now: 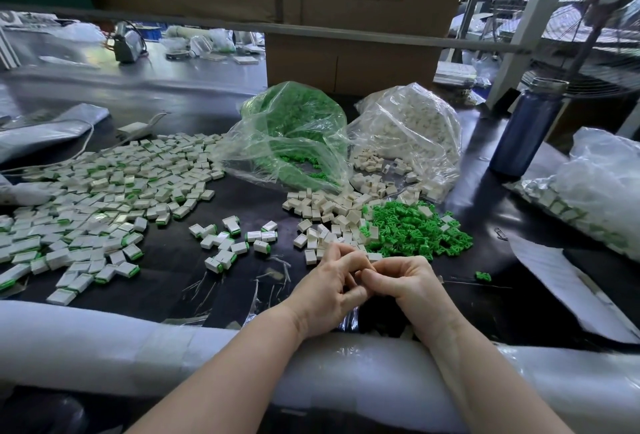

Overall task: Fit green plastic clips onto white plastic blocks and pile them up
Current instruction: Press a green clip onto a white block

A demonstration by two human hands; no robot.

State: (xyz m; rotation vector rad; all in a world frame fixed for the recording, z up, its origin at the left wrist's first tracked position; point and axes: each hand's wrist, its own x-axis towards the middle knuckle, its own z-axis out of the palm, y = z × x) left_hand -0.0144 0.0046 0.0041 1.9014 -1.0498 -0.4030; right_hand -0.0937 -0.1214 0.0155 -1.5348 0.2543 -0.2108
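My left hand [329, 291] and my right hand [412, 286] meet fingertip to fingertip just above the near table edge. Both have curled fingers pinched round a small part that the fingers hide. Right behind them lie a loose heap of white blocks [329, 215] and a heap of green clips [415, 231]. One stray green clip [483, 275] lies to the right. Blocks fitted with green clips [228, 238] are scattered left of the hands. A wide pile of fitted blocks [104, 191] covers the left of the table.
An open bag of green clips [294, 136] and a bag of white blocks [408, 132] sit behind the heaps. A blue bottle [526, 129], another bag [588, 191] and a sheet of paper [554, 278] are at the right. White foam padding [104, 340] lines the near edge. Cardboard boxes [346, 56] stand behind.
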